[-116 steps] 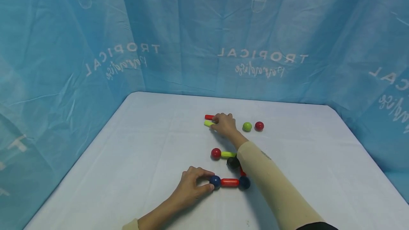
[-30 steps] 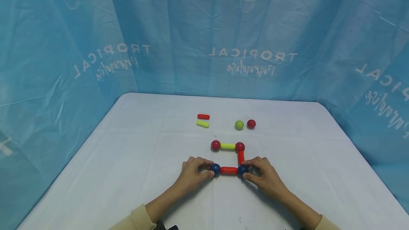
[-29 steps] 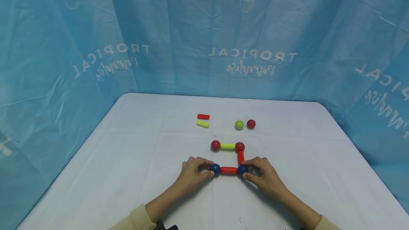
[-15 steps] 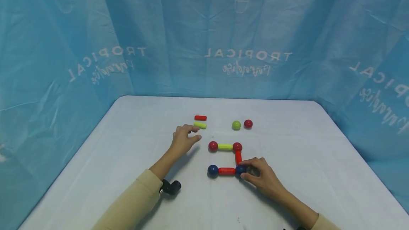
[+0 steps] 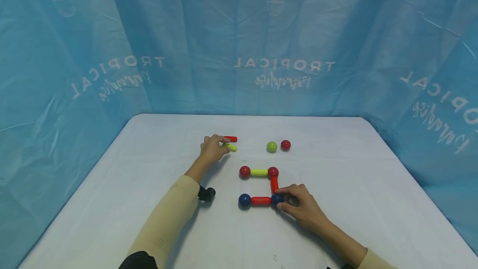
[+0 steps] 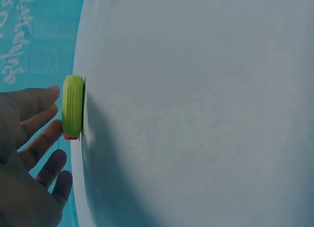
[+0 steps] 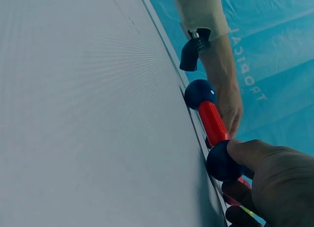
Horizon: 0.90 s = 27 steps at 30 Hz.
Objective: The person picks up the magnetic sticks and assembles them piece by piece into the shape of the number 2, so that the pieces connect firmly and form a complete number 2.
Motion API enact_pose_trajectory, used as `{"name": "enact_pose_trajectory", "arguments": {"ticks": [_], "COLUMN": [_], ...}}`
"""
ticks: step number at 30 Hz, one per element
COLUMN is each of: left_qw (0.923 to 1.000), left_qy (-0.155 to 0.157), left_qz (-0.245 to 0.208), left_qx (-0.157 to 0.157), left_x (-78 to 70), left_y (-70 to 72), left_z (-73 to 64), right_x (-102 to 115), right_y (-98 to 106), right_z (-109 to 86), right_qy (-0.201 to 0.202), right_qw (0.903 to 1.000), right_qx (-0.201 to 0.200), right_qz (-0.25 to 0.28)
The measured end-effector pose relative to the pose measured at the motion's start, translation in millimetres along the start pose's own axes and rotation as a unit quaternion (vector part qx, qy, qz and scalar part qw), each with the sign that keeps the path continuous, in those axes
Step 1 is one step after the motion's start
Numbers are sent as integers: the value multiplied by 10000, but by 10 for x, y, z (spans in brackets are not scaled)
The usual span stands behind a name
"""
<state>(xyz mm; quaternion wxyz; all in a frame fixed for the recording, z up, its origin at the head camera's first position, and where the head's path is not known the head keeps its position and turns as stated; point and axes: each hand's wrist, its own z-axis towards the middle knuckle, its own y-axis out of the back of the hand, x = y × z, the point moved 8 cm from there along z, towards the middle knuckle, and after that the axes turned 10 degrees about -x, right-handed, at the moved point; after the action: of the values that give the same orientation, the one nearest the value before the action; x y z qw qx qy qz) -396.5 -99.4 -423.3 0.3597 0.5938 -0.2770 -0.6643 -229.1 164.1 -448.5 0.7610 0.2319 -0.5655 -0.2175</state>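
My left hand [image 5: 213, 148] is at the loose yellow-green rod [image 5: 232, 147], its fingertips over the rod's left end. In the left wrist view the thumb and spread fingers [image 6: 44, 136] lie right beside that rod [image 6: 73, 107], not closed round it. A loose red rod [image 5: 231, 139] lies just behind. My right hand [image 5: 304, 206] pinches the right blue ball [image 7: 224, 161] between thumb and fingers. This ball joins a red rod [image 5: 261, 201] ending in another blue ball [image 5: 244, 201] and a red rod [image 5: 274, 184] running back to a red ball [image 5: 273, 172].
From that red ball a yellow-green rod [image 5: 259, 172] reaches a second red ball [image 5: 245, 172], making a shape open to the left. Behind it lie a loose green ball [image 5: 271, 147] and a loose red ball [image 5: 285, 145]. A blue printed curtain [image 5: 239, 45] hangs around the white table [image 5: 317, 152].
My left hand has let go of the left blue ball and moved forward to the loose rods. The right hand, earlier over the rods, came back and stays on the right blue ball.
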Motion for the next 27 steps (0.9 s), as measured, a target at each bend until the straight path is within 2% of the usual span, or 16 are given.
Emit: {"name": "enact_pose_trajectory", "arguments": {"ticks": [7, 18, 22, 27], "left_qw": [9997, 9989, 9986, 9992], "left_qy": [7, -188, -142, 25], "left_qz": [193, 424, 510, 382], "left_qx": [170, -17, -85, -150], "left_x": [57, 27, 28, 42], "left_y": [-52, -97, -95, -81], "left_z": [41, 65, 61, 36], "right_x": [-9, -37, -45, -33], "right_y": [-28, -30, -36, -17], "right_z": [-2, -4, -5, -3], "right_qy": [-239, -345, -329, -369], "right_qw": [9997, 9994, 9994, 9992], "right_qx": [82, 80, 101, 71], "right_qz": [-19, -66, -25, -115]}}
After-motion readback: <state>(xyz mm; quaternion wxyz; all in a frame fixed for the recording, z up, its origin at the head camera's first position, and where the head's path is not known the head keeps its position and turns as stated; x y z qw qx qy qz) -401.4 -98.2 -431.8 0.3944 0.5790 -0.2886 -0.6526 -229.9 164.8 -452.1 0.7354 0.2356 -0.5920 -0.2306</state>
